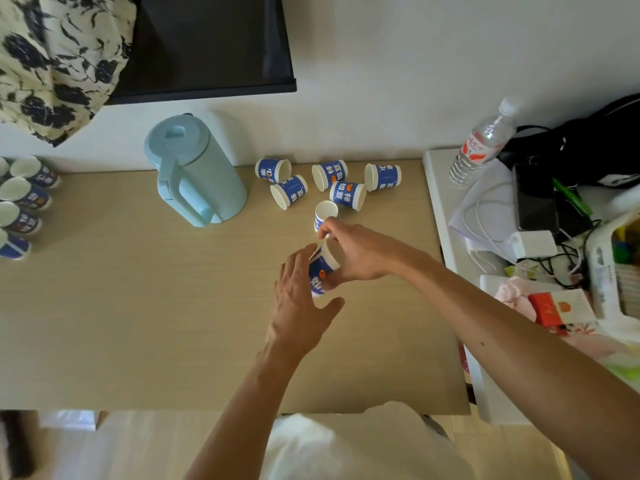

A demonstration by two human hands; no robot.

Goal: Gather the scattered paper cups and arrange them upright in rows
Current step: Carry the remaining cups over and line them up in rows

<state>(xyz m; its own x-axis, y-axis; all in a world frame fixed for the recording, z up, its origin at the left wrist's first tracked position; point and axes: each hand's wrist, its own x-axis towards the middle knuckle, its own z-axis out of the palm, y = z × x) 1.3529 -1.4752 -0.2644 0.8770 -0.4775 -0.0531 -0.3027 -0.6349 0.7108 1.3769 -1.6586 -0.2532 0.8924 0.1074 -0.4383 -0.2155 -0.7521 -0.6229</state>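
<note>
A blue-and-white paper cup (320,271) is held between both hands over the middle of the wooden table (138,306). My left hand (301,303) cups its left side and base. My right hand (356,252) grips its rim from the right. Just beyond my right hand stands another cup (325,213), upright. Several more cups lie scattered behind it: two on their sides (273,169) (289,192), another pair (329,174) (382,176) on their sides, and one (348,195) upside down. At the table's left edge several cups (24,195) stand upright in a row.
A light-blue kettle (197,174) stands left of the scattered cups. A dark screen (207,46) hangs on the wall above. To the right, a white shelf (440,188) carries a water bottle (481,143), cables, a charger, a black bag and packets. Patterned cloth (52,57) hangs top left.
</note>
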